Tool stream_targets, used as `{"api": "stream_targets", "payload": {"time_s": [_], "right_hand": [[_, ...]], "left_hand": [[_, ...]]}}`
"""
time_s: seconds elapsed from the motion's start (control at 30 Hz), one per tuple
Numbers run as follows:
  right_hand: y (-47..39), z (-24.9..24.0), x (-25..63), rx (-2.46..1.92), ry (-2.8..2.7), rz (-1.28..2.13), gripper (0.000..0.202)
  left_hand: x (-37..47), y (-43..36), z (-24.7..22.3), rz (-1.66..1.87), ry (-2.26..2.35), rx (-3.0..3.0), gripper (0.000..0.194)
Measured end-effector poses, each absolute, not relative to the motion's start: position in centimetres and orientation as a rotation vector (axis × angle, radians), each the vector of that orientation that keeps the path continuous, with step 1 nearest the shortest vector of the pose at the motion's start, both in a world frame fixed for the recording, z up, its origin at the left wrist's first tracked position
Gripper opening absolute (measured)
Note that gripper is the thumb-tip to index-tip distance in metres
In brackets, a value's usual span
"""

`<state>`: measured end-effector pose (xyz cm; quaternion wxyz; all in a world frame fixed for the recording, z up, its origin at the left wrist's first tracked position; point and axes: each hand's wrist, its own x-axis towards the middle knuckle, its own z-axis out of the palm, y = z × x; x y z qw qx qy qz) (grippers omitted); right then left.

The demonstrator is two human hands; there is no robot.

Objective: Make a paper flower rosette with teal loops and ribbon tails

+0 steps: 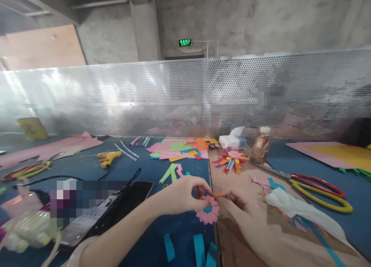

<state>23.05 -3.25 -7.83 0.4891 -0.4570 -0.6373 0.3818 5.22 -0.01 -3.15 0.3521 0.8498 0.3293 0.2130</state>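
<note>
My left hand (187, 193) pinches the upper edge of a pink paper flower (213, 216) with a blue centre. At the flower's upper right, my right hand (243, 209) is closed on a small orange paper strip (218, 195); whether the strip touches the flower I cannot tell. Below the flower lie several blue paper strips (199, 248). Light green paper strips (171, 173) rest beyond my left hand. Farther back sits a finished-looking paper rosette (232, 158) with red, orange and blue ribbons.
Red-and-yellow-handled scissors (319, 187) lie on the right near paper scraps and white tissue (307, 211). A bottle (261, 145) and tissue box (232, 141) stand behind. On the left are a yellow glue gun (108, 157), glue sticks (126, 151) and a phone (89, 216).
</note>
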Motion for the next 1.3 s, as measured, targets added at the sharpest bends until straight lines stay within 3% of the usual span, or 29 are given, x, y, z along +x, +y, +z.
{"api": "stream_targets", "payload": {"time_s": [0.97,1.3], "right_hand": [[-3.45,-7.64,22.99,-1.078,-1.533,0.993,0.019],[-3.58,-7.26,22.89,-1.088,-1.499,1.044,0.022]], "left_hand": [[5.37,0.21,-3.27,0.515,0.806,2.146,0.018],[5.09,0.49,-3.84,0.558,0.822,2.12,0.035]]}}
